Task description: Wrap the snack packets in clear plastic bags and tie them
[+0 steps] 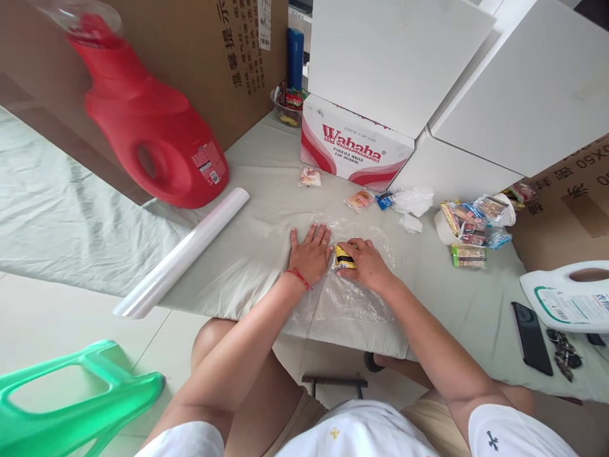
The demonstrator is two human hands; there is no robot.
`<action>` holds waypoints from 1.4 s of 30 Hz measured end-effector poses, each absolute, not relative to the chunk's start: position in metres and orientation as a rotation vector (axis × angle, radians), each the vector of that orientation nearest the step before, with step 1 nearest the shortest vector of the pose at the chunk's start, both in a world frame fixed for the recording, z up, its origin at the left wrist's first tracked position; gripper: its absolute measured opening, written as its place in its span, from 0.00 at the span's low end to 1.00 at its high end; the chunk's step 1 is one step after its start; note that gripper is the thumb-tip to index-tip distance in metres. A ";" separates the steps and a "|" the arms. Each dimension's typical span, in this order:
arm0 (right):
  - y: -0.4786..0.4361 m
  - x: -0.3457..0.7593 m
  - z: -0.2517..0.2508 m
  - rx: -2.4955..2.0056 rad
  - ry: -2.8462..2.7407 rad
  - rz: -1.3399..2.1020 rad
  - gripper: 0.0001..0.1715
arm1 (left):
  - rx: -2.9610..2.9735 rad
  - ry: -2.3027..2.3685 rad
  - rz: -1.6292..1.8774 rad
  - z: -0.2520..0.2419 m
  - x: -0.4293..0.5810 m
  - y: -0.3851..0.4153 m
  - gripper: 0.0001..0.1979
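Note:
A sheet of clear plastic film lies spread on the cloth-covered table in front of me. My left hand rests flat on the film's left part, fingers stretched out. Just right of it, my right hand is closed over a small yellow and black snack packet on the film. Part of the packet is hidden under the fingers. Beyond my hands lie a pink and white wrapped snack, an orange wrapped snack and a blue packet.
A roll of film lies at left beside a red detergent bottle. A Wahaha carton stands behind. To the right are a snack-filled white bowl, a phone, keys and a white bottle. A green stool stands lower left.

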State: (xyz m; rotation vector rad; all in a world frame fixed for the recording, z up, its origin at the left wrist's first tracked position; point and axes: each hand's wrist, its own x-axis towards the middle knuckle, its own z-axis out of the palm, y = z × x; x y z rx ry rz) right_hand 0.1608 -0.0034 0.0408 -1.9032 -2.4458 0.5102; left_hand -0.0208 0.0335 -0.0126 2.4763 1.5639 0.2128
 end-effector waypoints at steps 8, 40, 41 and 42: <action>-0.020 0.191 0.031 -1.777 -2.189 0.712 0.42 | 2.472 1.557 0.216 -0.013 -0.020 0.034 0.31; 0.016 0.236 0.002 -1.702 -1.586 0.361 0.21 | 2.388 1.562 0.408 -0.017 -0.020 0.037 0.28; 0.025 0.240 0.002 -1.709 -1.616 0.339 0.21 | 2.383 1.569 0.411 -0.016 -0.020 0.037 0.29; 0.034 0.242 0.002 -1.715 -1.659 0.317 0.21 | 2.380 1.575 0.409 -0.016 -0.020 0.038 0.29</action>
